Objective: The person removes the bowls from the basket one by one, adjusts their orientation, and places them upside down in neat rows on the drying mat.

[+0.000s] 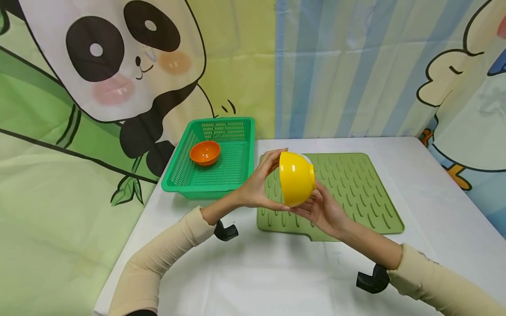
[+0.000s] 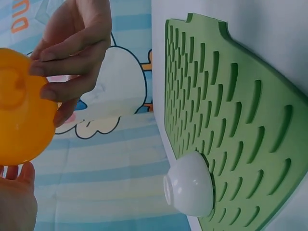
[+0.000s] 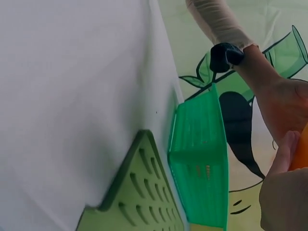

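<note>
Both hands hold a glossy yellow bowl (image 1: pixel 295 180) up in front of the body, tipped on its side with its opening toward the left and its foot to the right. My left hand (image 1: pixel 257 186) grips it at the rim, fingers over the top and thumb below. Lower down on the foot side, my right hand (image 1: pixel 326 210) holds it with bent fingers; these fingers also show in the left wrist view against the bowl (image 2: pixel 26 120). A white bowl (image 2: pixel 190 185) stands upside down on the green drying mat (image 1: pixel 348 188), mostly hidden behind the yellow one in the head view.
Left of the mat stands a green perforated basket (image 1: pixel 251 149) with an orange bowl (image 1: pixel 204 153) inside, open side up. A white cloth (image 1: pixel 276 281) covers the table. Cartoon-printed curtains (image 1: pixel 237 57) hang along its back and sides.
</note>
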The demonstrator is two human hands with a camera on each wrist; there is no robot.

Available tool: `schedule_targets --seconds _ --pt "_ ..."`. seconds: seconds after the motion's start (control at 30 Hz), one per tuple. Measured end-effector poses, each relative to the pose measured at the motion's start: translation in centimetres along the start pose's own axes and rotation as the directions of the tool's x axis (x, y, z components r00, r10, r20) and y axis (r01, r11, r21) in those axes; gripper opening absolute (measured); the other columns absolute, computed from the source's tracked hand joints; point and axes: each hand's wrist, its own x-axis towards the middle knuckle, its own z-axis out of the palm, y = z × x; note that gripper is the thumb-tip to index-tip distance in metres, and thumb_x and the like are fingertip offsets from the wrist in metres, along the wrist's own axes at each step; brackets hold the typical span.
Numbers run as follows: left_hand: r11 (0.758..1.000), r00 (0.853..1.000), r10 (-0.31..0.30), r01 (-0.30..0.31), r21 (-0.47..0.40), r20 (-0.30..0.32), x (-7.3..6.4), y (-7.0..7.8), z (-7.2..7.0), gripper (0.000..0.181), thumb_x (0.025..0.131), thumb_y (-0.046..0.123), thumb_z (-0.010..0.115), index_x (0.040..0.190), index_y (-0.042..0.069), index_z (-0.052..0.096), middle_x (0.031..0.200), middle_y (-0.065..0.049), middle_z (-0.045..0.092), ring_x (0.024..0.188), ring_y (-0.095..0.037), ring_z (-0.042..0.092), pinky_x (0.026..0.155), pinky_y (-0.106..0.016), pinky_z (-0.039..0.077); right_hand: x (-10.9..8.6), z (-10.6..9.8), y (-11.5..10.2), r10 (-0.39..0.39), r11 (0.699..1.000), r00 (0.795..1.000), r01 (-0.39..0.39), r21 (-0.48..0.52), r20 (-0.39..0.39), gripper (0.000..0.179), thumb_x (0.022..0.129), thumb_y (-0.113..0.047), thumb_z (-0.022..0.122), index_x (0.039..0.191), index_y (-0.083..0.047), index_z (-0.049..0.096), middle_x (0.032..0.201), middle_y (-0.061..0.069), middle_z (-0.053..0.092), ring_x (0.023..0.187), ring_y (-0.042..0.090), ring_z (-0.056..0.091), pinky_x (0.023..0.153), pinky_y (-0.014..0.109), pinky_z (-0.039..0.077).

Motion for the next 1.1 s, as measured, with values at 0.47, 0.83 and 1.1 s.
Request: schedule_targets --seconds 0.47,0.83,1.1 --pt "0.962 0.989 -0.067 0.099 0.254 -0.131 -0.5 -2.9 0.0 0.111 0.057 0.047 0.085 0.141 0.001 0.028 0.142 -0.012 0.03 0.127 -0.022 0.033 0.103 -0.042 0.033 -0.4 -1.6 -2.8 -0.058 0.831 0.951 -0.122 -0.543 -0.303 0.047 0.098 -0.036 0.043 0.122 0.004 0.046 0.098 0.005 0.065 0.086 0.021 0.065 0.082 0.038 0.051" --pt "0.888 0.968 -0.251 0.224 0.402 0.014 -2.5 -4.4 2.1 0.111 0.053 0.04 0.089 0.14 0.006 0.03 0.142 -0.011 0.026 0.125 -0.022 0.036 0.1 -0.036 0.037 -0.6 -1.5 -3.2 -0.072 0.633 0.885 -0.315 -0.707 -0.46 0.064 0.09 -0.042 0.057 0.125 0.011 0.046 0.106 0.019 0.059 0.078 0.023 0.065 0.077 0.036 0.053" --pt "0.884 0.974 -0.225 0.213 0.416 -0.02 -3.7 -5.9 3.1 0.103 0.056 0.039 0.088 0.136 0.003 0.035 0.135 -0.011 0.036 0.119 -0.02 0.042 0.098 -0.034 0.039 -0.6 -1.2 -3.4 -0.062 0.544 0.868 -0.385 -0.746 -0.493 0.067 0.087 -0.045 0.059 0.126 0.009 0.049 0.104 0.016 0.06 0.079 0.03 0.064 0.075 0.036 0.054"
